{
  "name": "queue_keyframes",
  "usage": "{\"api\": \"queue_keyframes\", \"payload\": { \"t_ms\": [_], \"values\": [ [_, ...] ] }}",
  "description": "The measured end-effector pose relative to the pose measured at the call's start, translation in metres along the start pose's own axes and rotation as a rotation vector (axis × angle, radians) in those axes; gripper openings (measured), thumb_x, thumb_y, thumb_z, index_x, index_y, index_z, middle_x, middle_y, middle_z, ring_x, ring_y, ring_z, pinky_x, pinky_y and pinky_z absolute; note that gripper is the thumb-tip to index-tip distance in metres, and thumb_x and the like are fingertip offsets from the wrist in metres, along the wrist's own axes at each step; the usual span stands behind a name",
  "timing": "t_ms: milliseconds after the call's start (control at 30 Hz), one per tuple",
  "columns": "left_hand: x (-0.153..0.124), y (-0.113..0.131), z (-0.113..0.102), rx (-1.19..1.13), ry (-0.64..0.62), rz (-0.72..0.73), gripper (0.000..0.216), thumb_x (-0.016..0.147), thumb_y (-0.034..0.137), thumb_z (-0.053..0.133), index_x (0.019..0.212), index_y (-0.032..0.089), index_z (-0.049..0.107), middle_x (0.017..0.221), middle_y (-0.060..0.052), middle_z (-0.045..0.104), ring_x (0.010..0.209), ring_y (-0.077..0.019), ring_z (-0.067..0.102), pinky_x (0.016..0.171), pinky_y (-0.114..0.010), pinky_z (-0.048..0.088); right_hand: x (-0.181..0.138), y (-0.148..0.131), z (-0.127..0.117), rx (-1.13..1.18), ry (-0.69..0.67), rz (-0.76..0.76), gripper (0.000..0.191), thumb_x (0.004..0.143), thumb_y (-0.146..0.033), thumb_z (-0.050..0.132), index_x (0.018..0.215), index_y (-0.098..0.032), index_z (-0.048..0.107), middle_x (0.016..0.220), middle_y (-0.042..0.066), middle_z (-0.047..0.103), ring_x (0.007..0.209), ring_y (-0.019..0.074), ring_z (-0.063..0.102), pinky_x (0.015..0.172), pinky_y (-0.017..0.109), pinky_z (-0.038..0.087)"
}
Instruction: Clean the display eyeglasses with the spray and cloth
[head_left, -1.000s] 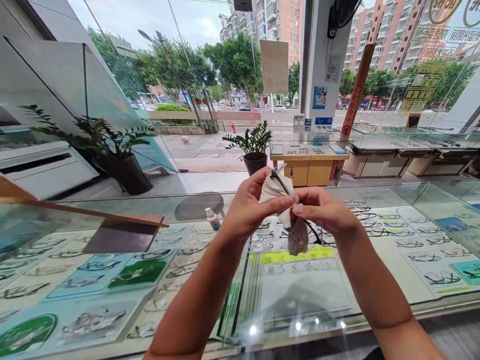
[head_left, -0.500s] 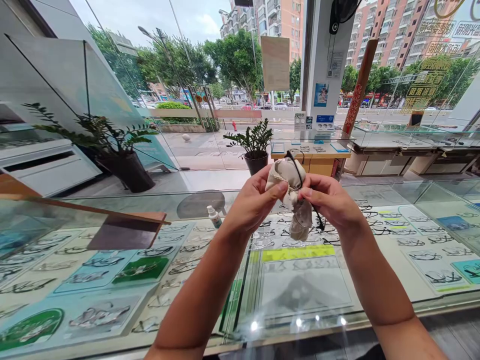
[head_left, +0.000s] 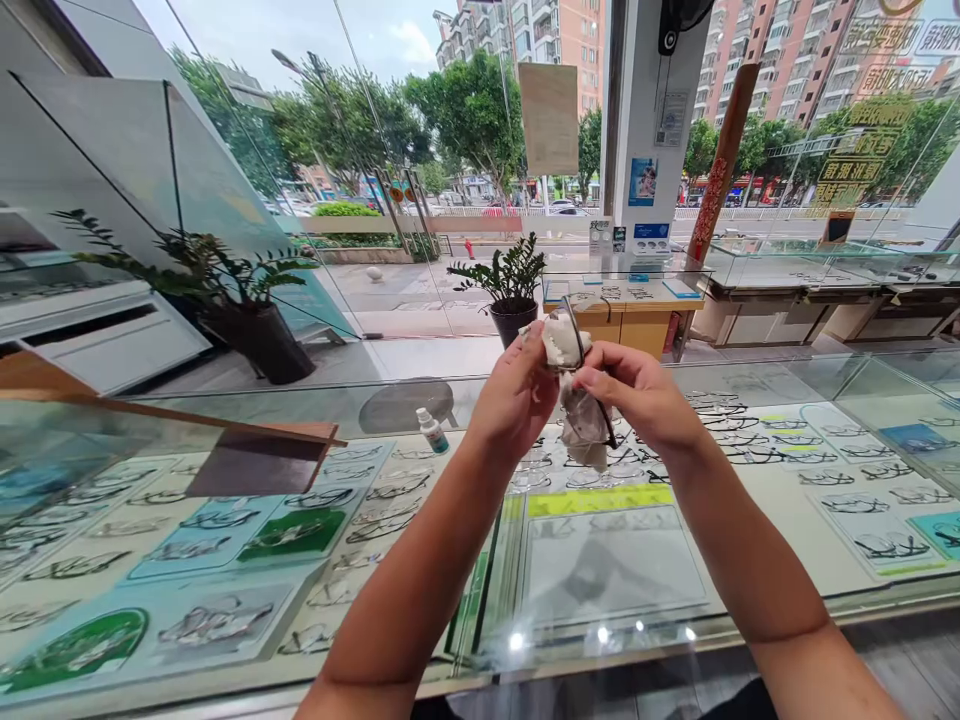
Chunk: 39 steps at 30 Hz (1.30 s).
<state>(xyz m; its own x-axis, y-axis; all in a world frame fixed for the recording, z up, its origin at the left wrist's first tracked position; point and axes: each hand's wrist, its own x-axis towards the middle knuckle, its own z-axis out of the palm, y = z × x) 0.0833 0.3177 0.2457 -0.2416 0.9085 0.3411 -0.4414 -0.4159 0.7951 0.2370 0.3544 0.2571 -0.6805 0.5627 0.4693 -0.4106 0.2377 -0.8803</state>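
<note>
Both my hands are raised over the glass counter, close together. In my left hand point(head_left: 525, 390) is a crumpled pale cloth point(head_left: 564, 343), pinched around one lens of a pair of eyeglasses point(head_left: 577, 335). My right hand point(head_left: 626, 390) grips the dark frame near its middle with thumb and forefinger. The eyeglasses are turned on end, one lens up and the other down. Part of the cloth shows behind the lower lens. My fingers hide the bridge and some of the cloth.
A small white spray bottle point(head_left: 431, 430) stands on the glass counter point(head_left: 615, 570) left of my hands. Under the glass lie rows of eyeglasses point(head_left: 855, 503). A wooden-edged panel point(head_left: 259, 460) is at the left. Beyond are a potted plant point(head_left: 514, 315) and another display case point(head_left: 652, 318).
My hands have shifted slightly left with the eyeglasses. My left fingers have moved up around the upper lens, and the cloth is bunched smaller there. The view has shifted a little.
</note>
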Motion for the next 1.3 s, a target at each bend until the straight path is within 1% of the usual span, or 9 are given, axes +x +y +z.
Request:
{"api": "queue_keyframes", "payload": {
  "t_ms": [233, 367, 500, 667, 800, 933, 1100, 1200, 1300],
  "values": [
    [-0.003, -0.002, 0.004, 0.011, -0.253, -0.216, 0.039, 0.081, 0.047, 0.087, 0.100, 0.017, 0.071, 0.085, -0.004, 0.073, 0.075, -0.0158, 0.069, 0.065, -0.025, 0.054, 0.001, 0.003, -0.015, -0.076, 0.239, -0.151, 0.042, 0.079, -0.061, 0.087, 0.085, -0.024, 0.067, 0.086, 0.001, 0.065, 0.083, 0.0171, 0.058, 0.081, 0.031, 0.054],
    [-0.004, -0.004, 0.003, 0.022, -0.382, -0.304, 0.037, 0.082, 0.050, 0.086, 0.090, 0.017, 0.072, 0.083, -0.006, 0.073, 0.077, -0.0175, 0.069, 0.066, -0.026, 0.055, 0.000, 0.005, -0.014, -0.053, 0.235, -0.171, 0.041, 0.079, -0.061, 0.087, 0.084, -0.026, 0.067, 0.085, 0.001, 0.064, 0.085, 0.0184, 0.062, 0.079, 0.031, 0.055],
    [-0.004, -0.009, 0.000, 0.031, -0.453, -0.453, 0.040, 0.080, 0.054, 0.085, 0.084, 0.017, 0.071, 0.079, -0.006, 0.072, 0.074, -0.0198, 0.070, 0.063, -0.029, 0.056, 0.000, 0.005, -0.009, -0.014, 0.199, -0.143, 0.045, 0.078, -0.063, 0.086, 0.079, -0.025, 0.063, 0.082, 0.001, 0.062, 0.102, 0.0238, 0.069, 0.083, 0.033, 0.056],
    [-0.007, -0.004, 0.004, -0.042, -0.350, -0.505, 0.040, 0.078, 0.053, 0.084, 0.075, 0.019, 0.065, 0.070, -0.003, 0.067, 0.066, -0.0180, 0.066, 0.058, -0.029, 0.055, 0.000, 0.003, -0.008, -0.040, 0.159, -0.119, 0.045, 0.079, -0.062, 0.086, 0.080, -0.024, 0.063, 0.078, -0.001, 0.059, 0.081, 0.0177, 0.062, 0.071, 0.029, 0.053],
    [-0.009, 0.006, 0.009, -0.109, -0.226, -0.488, 0.043, 0.077, 0.051, 0.082, 0.065, 0.020, 0.054, 0.055, 0.003, 0.051, 0.047, -0.0103, 0.047, 0.045, -0.025, 0.044, 0.000, -0.001, -0.007, -0.121, 0.078, -0.131, 0.043, 0.082, -0.059, 0.085, 0.078, -0.022, 0.064, 0.082, 0.000, 0.061, 0.078, 0.0158, 0.054, 0.078, 0.031, 0.052],
    [-0.006, 0.012, 0.007, -0.046, -0.077, -0.368, 0.034, 0.076, 0.050, 0.079, 0.078, 0.020, 0.063, 0.062, 0.003, 0.060, 0.050, -0.0110, 0.053, 0.049, -0.025, 0.048, 0.000, -0.004, -0.004, -0.121, 0.051, -0.122, 0.043, 0.082, -0.060, 0.084, 0.078, -0.023, 0.063, 0.089, 0.001, 0.061, 0.087, 0.0178, 0.056, 0.088, 0.035, 0.053],
    [0.000, 0.023, -0.006, 0.024, 0.059, -0.077, 0.027, 0.062, 0.025, 0.075, 0.083, 0.020, 0.059, 0.083, -0.002, 0.072, 0.070, -0.0145, 0.067, 0.066, -0.029, 0.059, -0.002, -0.012, -0.013, -0.171, 0.093, -0.153, 0.038, 0.086, -0.056, 0.081, 0.078, -0.023, 0.065, 0.117, 0.007, 0.067, 0.116, 0.0232, 0.059, 0.106, 0.040, 0.049],
    [0.000, 0.030, -0.013, 0.200, 0.051, 0.164, 0.029, 0.065, 0.015, 0.071, 0.078, 0.023, 0.046, 0.077, 0.003, 0.066, 0.061, -0.0099, 0.059, 0.061, -0.025, 0.053, -0.004, -0.015, -0.022, -0.200, 0.101, -0.111, 0.033, 0.090, -0.054, 0.078, 0.086, -0.024, 0.065, 0.121, 0.007, 0.070, 0.113, 0.0221, 0.060, 0.104, 0.039, 0.049],
    [-0.006, 0.034, -0.016, 0.446, 0.038, 0.407, 0.027, 0.071, 0.010, 0.067, 0.082, 0.024, 0.047, 0.067, 0.006, 0.057, 0.055, -0.0087, 0.048, 0.052, -0.023, 0.040, -0.005, -0.016, -0.027, -0.204, 0.082, -0.092, 0.032, 0.094, -0.053, 0.074, 0.089, -0.024, 0.062, 0.104, 0.005, 0.072, 0.104, 0.0206, 0.064, 0.100, 0.039, 0.050]
  ]
}}
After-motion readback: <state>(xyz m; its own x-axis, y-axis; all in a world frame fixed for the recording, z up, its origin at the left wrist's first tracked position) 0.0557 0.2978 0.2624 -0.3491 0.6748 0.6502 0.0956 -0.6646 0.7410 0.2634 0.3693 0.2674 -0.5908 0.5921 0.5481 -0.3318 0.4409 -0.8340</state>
